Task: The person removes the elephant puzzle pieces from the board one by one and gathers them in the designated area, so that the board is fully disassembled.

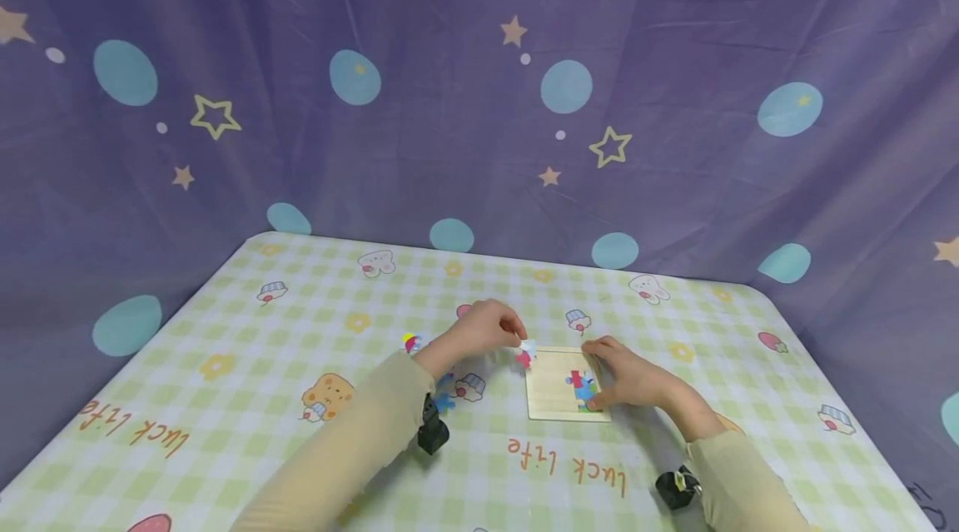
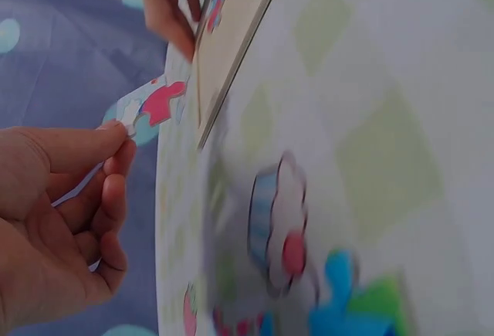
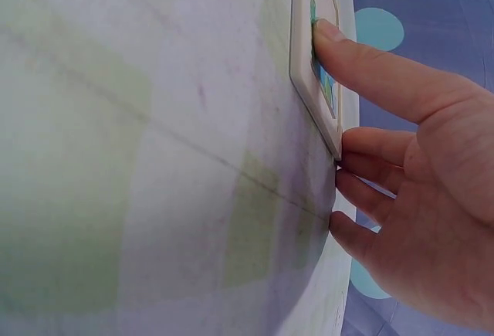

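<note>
My left hand (image 1: 483, 328) pinches a white, red and blue jigsaw puzzle piece (image 2: 160, 106) between thumb and fingertips. In the head view that piece is at the upper left corner of a shallow wooden puzzle tray (image 1: 545, 392); the left wrist view has it held up beside the tray. Joined pieces (image 1: 581, 385) in red, blue and green lie in the tray's right part. From the right, my right hand (image 1: 633, 375) holds the tray, its thumb (image 3: 330, 33) on the pieces near the lower right corner and its other fingers at the tray's edge.
Loose puzzle pieces lie left of the tray: a blue one (image 1: 444, 395) by the left wrist and a yellow and red one (image 1: 411, 341) beyond the forearm, partly hidden. A checked cloth (image 1: 262, 365) covers the table; a purple curtain (image 1: 449, 149) hangs behind it.
</note>
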Demonstrator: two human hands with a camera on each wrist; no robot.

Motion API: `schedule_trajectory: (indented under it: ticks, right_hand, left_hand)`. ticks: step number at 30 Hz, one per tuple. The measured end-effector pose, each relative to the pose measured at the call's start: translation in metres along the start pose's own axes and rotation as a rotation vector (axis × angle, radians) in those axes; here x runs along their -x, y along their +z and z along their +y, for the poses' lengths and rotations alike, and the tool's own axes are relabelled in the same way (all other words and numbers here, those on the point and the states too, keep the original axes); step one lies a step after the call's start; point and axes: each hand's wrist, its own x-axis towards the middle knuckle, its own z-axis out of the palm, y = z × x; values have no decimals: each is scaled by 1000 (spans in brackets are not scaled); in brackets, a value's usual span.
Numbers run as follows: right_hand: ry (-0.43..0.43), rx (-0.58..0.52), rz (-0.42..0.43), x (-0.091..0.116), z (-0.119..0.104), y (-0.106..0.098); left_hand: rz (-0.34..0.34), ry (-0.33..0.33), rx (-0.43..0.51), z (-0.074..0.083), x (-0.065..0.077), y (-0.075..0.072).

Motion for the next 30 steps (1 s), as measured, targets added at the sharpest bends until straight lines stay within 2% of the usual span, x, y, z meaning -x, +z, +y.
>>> schedule_trajectory:
  ticks: [8,13,22,30]
  right_hand:
    - [47,11,-26,-1,0,-1]
    - [49,4,-24,0,0,-1]
    - [50,7,-21,0,-1,-2]
    - [42,6,-21,0,2,-1]
  left_hand:
    - [-10,-37,9,-14,7,-22]
    - [9,-63,8,-26,7,-23]
    - [34,-62,-28,-31,7,-27]
    - [48,-91,-41,-41,3,-26]
